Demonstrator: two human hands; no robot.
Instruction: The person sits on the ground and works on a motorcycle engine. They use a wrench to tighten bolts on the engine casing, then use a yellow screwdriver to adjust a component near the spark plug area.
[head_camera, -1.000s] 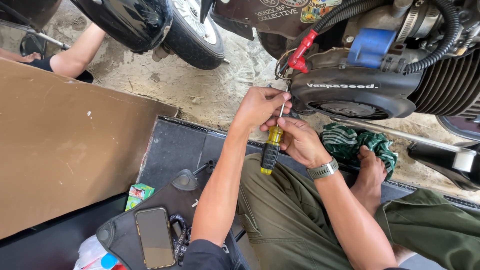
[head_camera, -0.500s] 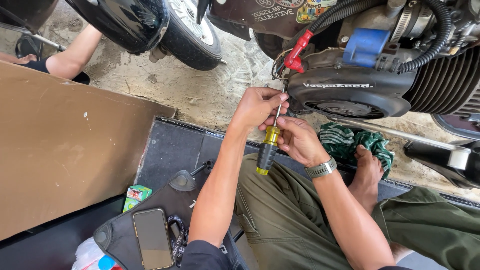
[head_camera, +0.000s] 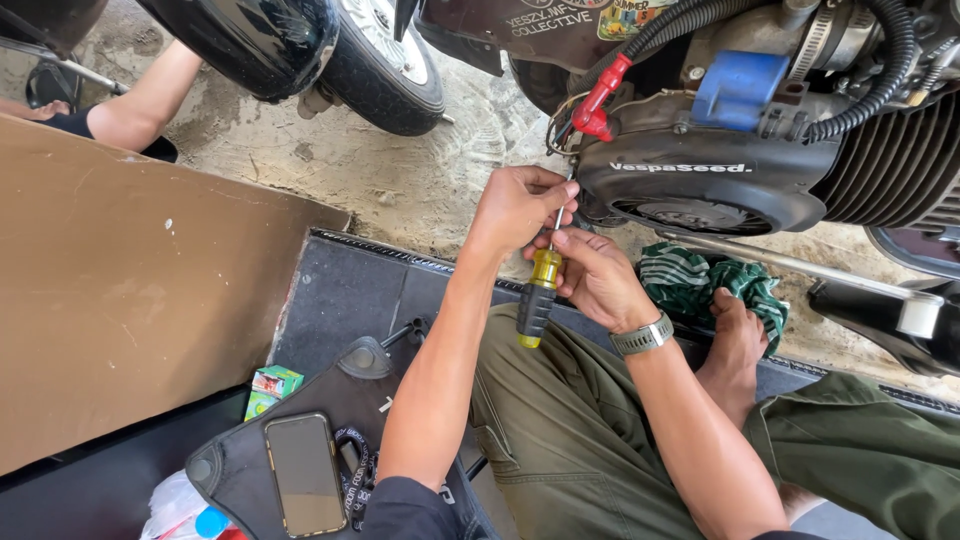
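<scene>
My left hand (head_camera: 515, 205) pinches the thin metal shaft near the top of the screwdriver (head_camera: 538, 295), up against the black engine cover (head_camera: 700, 185). My right hand (head_camera: 595, 275) wraps the yellow-and-black handle; grey watch (head_camera: 642, 336) on that wrist. Tool tilted, handle end hanging over my thigh. Red cap (head_camera: 600, 100) just above the tip. Green striped rag (head_camera: 700, 285) by my bare foot (head_camera: 735, 335). Phone (head_camera: 305, 473) lies on a black bag (head_camera: 240, 465) at lower left, small green box (head_camera: 272, 385) just beside it. Someone else's arm (head_camera: 145, 100) near the tyre (head_camera: 385, 70) at top left.
</scene>
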